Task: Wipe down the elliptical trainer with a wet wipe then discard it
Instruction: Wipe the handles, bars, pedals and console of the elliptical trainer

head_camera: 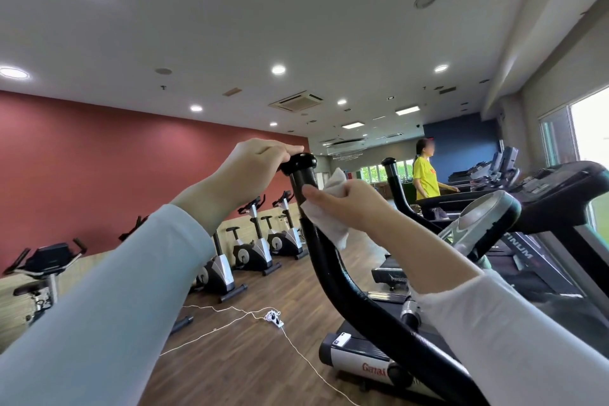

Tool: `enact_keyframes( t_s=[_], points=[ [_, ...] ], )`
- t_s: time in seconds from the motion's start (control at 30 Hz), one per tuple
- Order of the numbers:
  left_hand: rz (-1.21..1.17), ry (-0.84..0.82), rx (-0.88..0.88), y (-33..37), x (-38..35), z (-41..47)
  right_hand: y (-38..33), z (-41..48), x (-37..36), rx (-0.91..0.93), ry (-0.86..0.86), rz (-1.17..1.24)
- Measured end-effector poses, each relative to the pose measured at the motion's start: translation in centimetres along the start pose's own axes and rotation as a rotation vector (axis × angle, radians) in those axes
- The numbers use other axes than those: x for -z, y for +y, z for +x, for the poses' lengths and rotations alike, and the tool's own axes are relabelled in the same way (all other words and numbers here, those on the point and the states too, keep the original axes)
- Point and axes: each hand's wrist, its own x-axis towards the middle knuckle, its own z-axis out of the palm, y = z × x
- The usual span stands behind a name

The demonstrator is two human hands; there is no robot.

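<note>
The elliptical trainer's black left handlebar [333, 273] curves up from the lower right to a capped top at centre. My left hand [253, 168] grips that top cap from the left side. Just below the cap, my right hand [349, 204] wraps a white wet wipe [333, 224] around the bar, thumb across the front. Part of the wipe sticks up behind my fingers and part hangs below them. The trainer's grey console [478, 217] and its second handlebar [395, 188] stand to the right.
A row of exercise bikes [250, 247] lines the red wall at left. A white cable and power strip [273, 318] lie on the wooden floor. Treadmills [560, 194] stand at right, with a person in a yellow shirt [426, 178] on one farther back.
</note>
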Motion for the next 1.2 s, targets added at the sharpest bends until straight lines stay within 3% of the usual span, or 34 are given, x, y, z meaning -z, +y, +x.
enact_keyframes(
  t_s=[0.1, 0.23, 0.3, 0.47, 0.53, 0.6, 0.73, 0.8, 0.9, 1.1, 1.2],
  points=[
    [0.0, 0.001, -0.007, -0.2, 0.0, 0.1, 1.7, -1.2, -2.6, 0.027, -0.064, -0.054],
    [-0.006, 0.009, -0.011, -0.3, -0.1, 0.1, 2.9, -1.5, -5.5, 0.174, 0.244, 0.035],
    [0.017, 0.019, -0.014, -0.4, -0.1, 0.1, 3.0, -0.8, -5.5, 0.146, 0.263, 0.071],
    [0.019, 0.028, -0.011, -0.5, -0.3, 0.1, 2.8, -0.2, -3.5, -0.085, -0.199, 0.288],
    [0.017, 0.032, -0.006, -0.7, -0.2, 0.1, 2.5, -0.4, -3.1, -0.101, -0.276, 0.328],
    [0.029, 0.038, -0.015, -0.7, -0.3, 0.0, 2.5, -0.7, -3.6, -0.097, -0.197, 0.317],
    [0.044, 0.058, -0.016, -0.6, -0.5, -0.2, 3.3, -1.9, -5.6, 0.016, 0.232, 0.009],
    [0.047, 0.067, -0.015, -0.6, -0.6, -0.3, 3.7, -2.5, -6.0, 0.097, 0.307, -0.064],
    [0.061, 0.08, -0.029, -0.4, -0.9, -0.3, 4.2, -2.1, -5.3, 0.098, 0.198, -0.025],
    [0.061, 0.109, -0.038, -0.7, -1.1, -0.3, 5.2, -1.0, -4.3, -0.123, -0.191, 0.152],
    [0.08, 0.113, -0.037, -0.4, -1.2, -0.2, 5.1, -1.2, -3.9, -0.178, -0.236, 0.222]
  ],
)
